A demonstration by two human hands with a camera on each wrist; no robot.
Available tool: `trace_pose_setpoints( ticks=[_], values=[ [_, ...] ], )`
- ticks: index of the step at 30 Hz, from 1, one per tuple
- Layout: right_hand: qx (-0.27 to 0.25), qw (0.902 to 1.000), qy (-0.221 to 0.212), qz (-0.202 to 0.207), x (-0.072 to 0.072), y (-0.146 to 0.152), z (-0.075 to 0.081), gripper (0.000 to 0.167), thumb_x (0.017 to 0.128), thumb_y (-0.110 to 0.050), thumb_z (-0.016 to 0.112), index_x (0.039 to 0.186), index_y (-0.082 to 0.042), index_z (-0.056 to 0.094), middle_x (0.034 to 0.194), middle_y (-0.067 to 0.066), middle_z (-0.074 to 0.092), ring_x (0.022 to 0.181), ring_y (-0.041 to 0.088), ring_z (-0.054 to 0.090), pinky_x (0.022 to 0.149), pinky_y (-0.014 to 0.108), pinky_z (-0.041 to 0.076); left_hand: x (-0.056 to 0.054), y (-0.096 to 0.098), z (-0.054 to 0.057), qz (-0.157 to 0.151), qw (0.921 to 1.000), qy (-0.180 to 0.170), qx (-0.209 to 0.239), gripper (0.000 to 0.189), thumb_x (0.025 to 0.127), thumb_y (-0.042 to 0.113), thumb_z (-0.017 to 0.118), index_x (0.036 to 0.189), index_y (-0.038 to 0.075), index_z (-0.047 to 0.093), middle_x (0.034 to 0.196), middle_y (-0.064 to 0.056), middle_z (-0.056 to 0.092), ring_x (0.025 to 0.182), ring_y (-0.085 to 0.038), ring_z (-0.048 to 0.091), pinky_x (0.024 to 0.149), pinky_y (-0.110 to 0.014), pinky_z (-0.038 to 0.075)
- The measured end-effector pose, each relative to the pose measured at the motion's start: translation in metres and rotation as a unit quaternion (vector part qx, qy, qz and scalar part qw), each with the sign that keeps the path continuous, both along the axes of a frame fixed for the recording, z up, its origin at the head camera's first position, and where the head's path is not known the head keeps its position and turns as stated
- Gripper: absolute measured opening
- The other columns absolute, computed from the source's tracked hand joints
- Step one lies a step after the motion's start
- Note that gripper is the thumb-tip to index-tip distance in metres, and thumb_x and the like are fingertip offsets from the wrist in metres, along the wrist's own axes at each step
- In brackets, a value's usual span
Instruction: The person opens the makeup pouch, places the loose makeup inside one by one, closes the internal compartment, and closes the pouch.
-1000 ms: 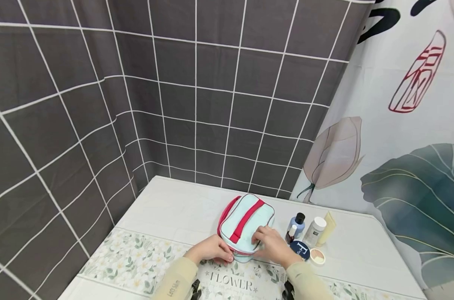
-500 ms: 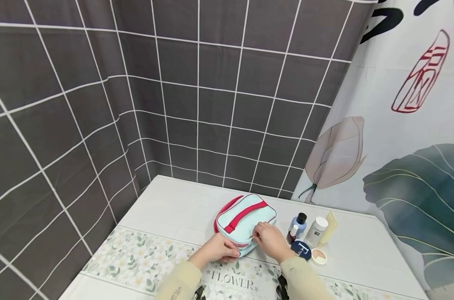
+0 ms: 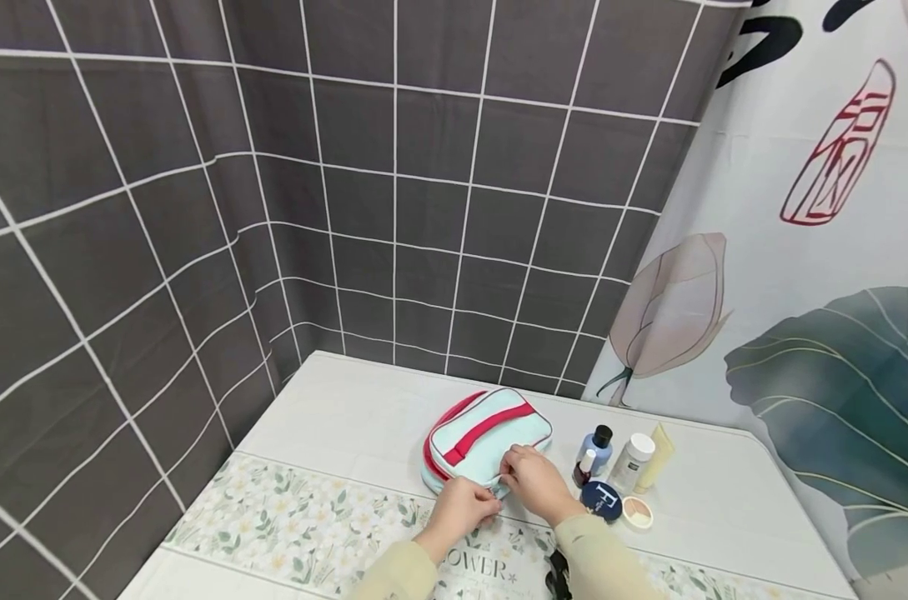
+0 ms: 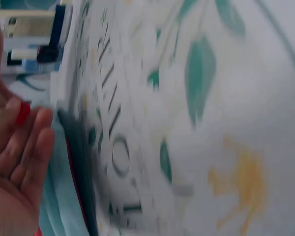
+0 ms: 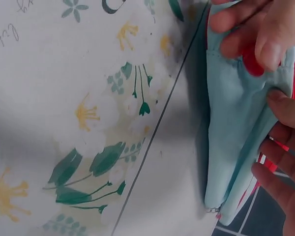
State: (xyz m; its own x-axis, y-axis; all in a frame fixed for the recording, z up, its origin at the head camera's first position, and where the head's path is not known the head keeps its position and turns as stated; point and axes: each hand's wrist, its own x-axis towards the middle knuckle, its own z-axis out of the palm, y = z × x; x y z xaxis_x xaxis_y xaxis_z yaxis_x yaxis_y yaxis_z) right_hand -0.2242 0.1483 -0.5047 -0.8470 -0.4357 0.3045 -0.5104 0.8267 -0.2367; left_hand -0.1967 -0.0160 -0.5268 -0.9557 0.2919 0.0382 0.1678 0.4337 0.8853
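Observation:
A light-blue zippered pouch (image 3: 478, 446) with a red handle strap and red trim lies on the table between both hands. At its near edge my left hand (image 3: 459, 510) pinches a small red zipper pull (image 5: 252, 60), which also shows as a red tab (image 4: 23, 113) in the left wrist view. My right hand (image 3: 538, 482) grips the pouch's rim, thumb on one side and fingers on the other, as the right wrist view shows. Pale blue side fabric (image 5: 236, 118) bulges between the hands. Whatever is inside the pouch is hidden.
Right of the pouch stand a blue bottle with black cap (image 3: 598, 446), a small white-capped bottle (image 3: 584, 467), a clear white-capped jar (image 3: 634, 462) and a yellow tube (image 3: 656, 457). A navy round case (image 3: 601, 498) and an open compact (image 3: 637, 512) lie before them.
My left hand has moved right along the pouch's near edge, closer to the right hand. The pouch has turned slightly and shifted left. My right hand has barely moved.

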Motion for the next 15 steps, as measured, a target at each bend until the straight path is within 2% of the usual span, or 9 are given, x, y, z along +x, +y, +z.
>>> trace_pose_setpoints(
  ticks=[2, 4, 7, 9, 11, 13, 15],
  values=[
    [-0.007, 0.9999, 0.002, 0.014, 0.0, 0.003, -0.001, 0.023, 0.078, -0.009, 0.072, 0.071, -0.018, 0.051, 0.071, -0.011, 0.042, 0.07, 0.008, 0.043, 0.064, 0.027, 0.042, 0.003, 0.005, 0.002, 0.01, 0.9998, 0.001, -0.017, 0.011, 0.078, 0.016, 0.073, 0.07, 0.009, 0.074, 0.054, 0.0, 0.062, 0.045, -0.005, 0.051, 0.047, -0.02, 0.041],
    [-0.015, 0.9993, 0.006, 0.035, 0.0, 0.008, -0.003, 0.025, 0.076, -0.007, 0.072, 0.071, -0.018, 0.05, 0.073, -0.011, 0.042, 0.072, 0.007, 0.043, 0.065, 0.027, 0.043, 0.004, 0.005, 0.005, -0.005, 0.9993, -0.024, -0.029, 0.014, 0.08, 0.017, 0.07, 0.069, 0.009, 0.073, 0.052, -0.001, 0.06, 0.043, -0.004, 0.048, 0.045, -0.022, 0.042],
    [-0.022, 0.9971, 0.008, 0.073, 0.0, 0.021, -0.005, 0.027, 0.074, -0.003, 0.073, 0.071, -0.018, 0.05, 0.077, -0.011, 0.045, 0.075, 0.007, 0.044, 0.067, 0.027, 0.044, 0.003, -0.001, 0.015, -0.068, 0.993, -0.087, -0.043, 0.019, 0.083, 0.017, 0.066, 0.069, 0.005, 0.071, 0.053, -0.005, 0.061, 0.04, -0.008, 0.049, 0.04, -0.025, 0.045],
    [-0.022, 0.9954, 0.011, 0.092, -0.001, 0.03, -0.005, 0.027, 0.073, -0.001, 0.073, 0.072, -0.018, 0.051, 0.079, -0.011, 0.047, 0.076, 0.007, 0.046, 0.07, 0.029, 0.046, -0.002, -0.011, 0.024, -0.115, 0.9828, -0.134, -0.054, 0.022, 0.084, 0.017, 0.064, 0.069, 0.001, 0.07, 0.054, -0.007, 0.062, 0.039, -0.009, 0.051, 0.038, -0.025, 0.045],
    [-0.019, 0.9948, 0.013, 0.099, -0.002, 0.04, -0.004, 0.028, 0.071, 0.001, 0.073, 0.071, -0.017, 0.052, 0.078, -0.011, 0.048, 0.076, 0.007, 0.048, 0.079, 0.035, 0.048, -0.011, -0.025, 0.034, -0.145, 0.9732, -0.166, -0.065, 0.023, 0.085, 0.016, 0.062, 0.071, -0.002, 0.069, 0.056, -0.009, 0.064, 0.039, -0.01, 0.052, 0.036, -0.024, 0.044],
    [-0.013, 0.996, 0.016, 0.087, -0.001, 0.048, -0.002, 0.03, 0.07, 0.005, 0.073, 0.07, -0.017, 0.052, 0.077, -0.011, 0.05, 0.075, 0.007, 0.051, 0.082, 0.039, 0.047, -0.022, -0.039, 0.041, -0.146, 0.9724, -0.164, -0.08, 0.021, 0.084, 0.014, 0.061, 0.071, -0.001, 0.068, 0.057, -0.01, 0.064, 0.039, -0.009, 0.05, 0.035, -0.021, 0.04],
    [-0.013, 0.9982, 0.008, 0.059, 0.0, 0.052, 0.0, 0.03, 0.07, 0.009, 0.07, 0.072, -0.017, 0.054, 0.078, -0.01, 0.051, 0.076, 0.009, 0.052, 0.083, 0.041, 0.047, -0.035, -0.05, 0.044, -0.116, 0.9812, -0.119, -0.098, 0.017, 0.083, 0.012, 0.06, 0.073, 0.001, 0.067, 0.06, -0.008, 0.064, 0.044, -0.008, 0.049, 0.04, -0.019, 0.039]
  ],
)
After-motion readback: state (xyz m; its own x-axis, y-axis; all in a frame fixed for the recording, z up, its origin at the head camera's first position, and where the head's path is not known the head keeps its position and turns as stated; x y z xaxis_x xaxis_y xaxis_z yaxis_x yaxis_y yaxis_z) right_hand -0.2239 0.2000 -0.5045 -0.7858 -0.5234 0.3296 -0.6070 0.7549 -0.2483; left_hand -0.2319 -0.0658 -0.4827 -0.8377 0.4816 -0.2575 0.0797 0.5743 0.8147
